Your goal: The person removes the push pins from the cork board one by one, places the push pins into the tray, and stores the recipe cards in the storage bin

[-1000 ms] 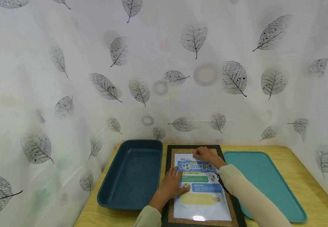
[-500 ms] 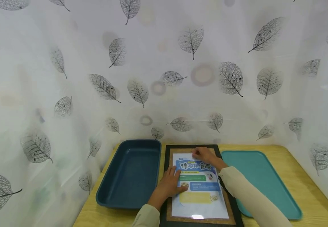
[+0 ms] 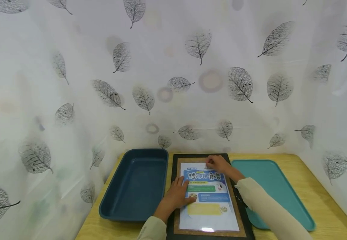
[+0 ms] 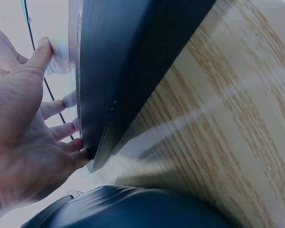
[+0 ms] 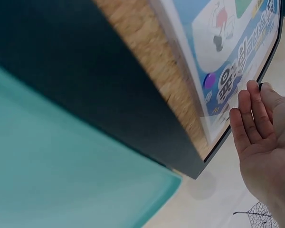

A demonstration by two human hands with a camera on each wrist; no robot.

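Observation:
A printed sheet in clear plastic (image 3: 206, 221) lies on a black-framed cork board (image 3: 175, 230). My left hand (image 3: 177, 195) lies spread on the sheet's left side. In the left wrist view its thumb is held apart and its fingers reach to the dark frame edge (image 4: 109, 71). At the sheet's top edge my right hand (image 3: 219, 165) has its fingers bent. In the right wrist view, thumb and forefinger (image 5: 252, 87) meet; whether something small is between them cannot be told. A purple round dot, like a pin head (image 5: 209, 80), shows on the sheet near its edge.
A deep dark blue tub (image 3: 132, 186) stands left of the board. To the right, partly under my sleeve, lies a flat teal tray (image 3: 276, 186). Everything rests on a light wooden table (image 3: 311, 186), backed by a pale curtain with leaf prints (image 3: 167, 110).
My right hand has shifted slightly right along the sheet's top edge. The left hand keeps its place on the sheet. The whole head view has drifted a little.

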